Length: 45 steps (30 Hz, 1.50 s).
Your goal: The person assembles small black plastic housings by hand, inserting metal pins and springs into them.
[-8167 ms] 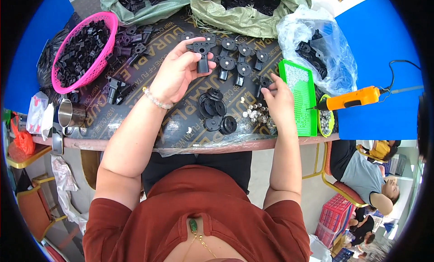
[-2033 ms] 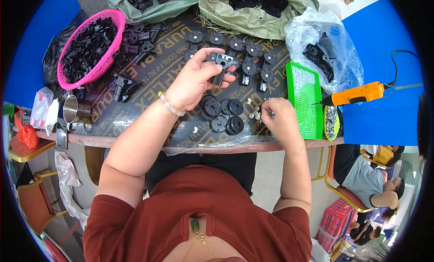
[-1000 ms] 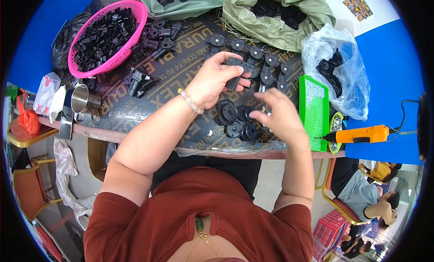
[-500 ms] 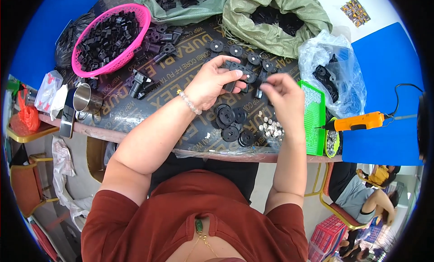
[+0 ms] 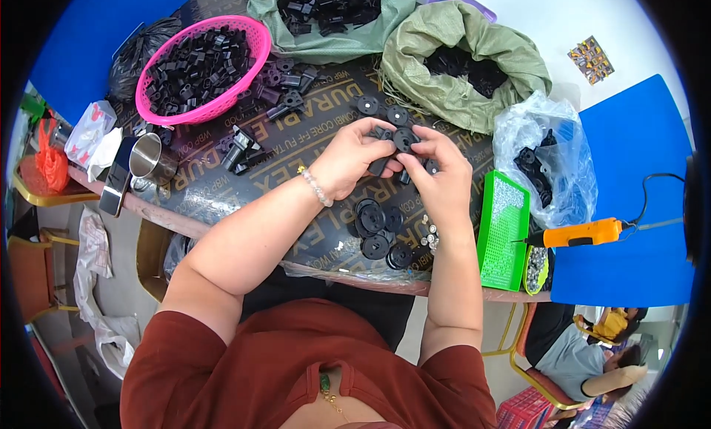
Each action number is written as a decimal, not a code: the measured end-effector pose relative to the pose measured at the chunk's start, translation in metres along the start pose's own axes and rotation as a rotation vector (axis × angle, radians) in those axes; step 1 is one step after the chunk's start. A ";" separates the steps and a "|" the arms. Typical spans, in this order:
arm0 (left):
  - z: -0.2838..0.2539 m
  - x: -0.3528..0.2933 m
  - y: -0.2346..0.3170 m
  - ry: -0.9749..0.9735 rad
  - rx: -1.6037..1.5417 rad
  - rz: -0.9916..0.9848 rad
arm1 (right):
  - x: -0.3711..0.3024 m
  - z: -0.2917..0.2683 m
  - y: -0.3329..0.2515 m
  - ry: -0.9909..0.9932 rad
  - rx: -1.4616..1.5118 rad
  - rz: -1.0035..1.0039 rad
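My left hand (image 5: pixel 352 156) is closed around a small black plastic bracket (image 5: pixel 380 135), pinched between thumb and fingers above the table. Against its right side sits a round black disc (image 5: pixel 404 139). My right hand (image 5: pixel 444 170) grips the disc by its rim with thumb and fingertips. Whether disc and bracket are joined, I cannot tell. Just beyond my hands lie several black parts with round discs (image 5: pixel 398 116), partly hidden by my fingers. Nearer to me is a pile of loose black discs (image 5: pixel 372 215). Small silvery pieces (image 5: pixel 429 233) lie beside my right forearm, which partly covers them.
A pink basket (image 5: pixel 261 66) of black parts stands far left, before two green sacks (image 5: pixel 392 103). On the right are a clear bag (image 5: pixel 581 177), a green tray (image 5: pixel 485 244) and an orange electric screwdriver (image 5: pixel 581 234). A metal cup (image 5: pixel 150 159) and phone (image 5: pixel 115 184) sit left.
My right hand has moved left and closed on the disc at the part in my left hand. Before, it was blurred and apart from it. The whole view has shifted slightly.
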<state>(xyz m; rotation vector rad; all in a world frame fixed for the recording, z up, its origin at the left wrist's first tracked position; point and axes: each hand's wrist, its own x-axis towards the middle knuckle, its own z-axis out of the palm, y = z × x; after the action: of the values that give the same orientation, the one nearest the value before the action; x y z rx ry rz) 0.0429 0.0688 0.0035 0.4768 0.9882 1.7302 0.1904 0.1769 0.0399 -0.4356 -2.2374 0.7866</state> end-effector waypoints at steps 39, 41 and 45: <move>0.008 -0.006 -0.002 -0.056 -0.015 -0.052 | 0.008 -0.006 -0.012 -0.311 0.115 0.196; 0.004 -0.004 -0.001 -0.062 -0.167 -0.058 | 0.011 -0.003 -0.012 -0.326 0.171 0.230; 0.000 -0.001 0.000 -0.077 -0.148 -0.025 | 0.019 0.000 -0.010 -0.344 -0.095 -0.014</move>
<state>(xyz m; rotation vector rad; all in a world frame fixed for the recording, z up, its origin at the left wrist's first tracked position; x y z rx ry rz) 0.0438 0.0679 0.0034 0.4296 0.8018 1.7354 0.1766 0.1795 0.0560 -0.3497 -2.6021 0.7983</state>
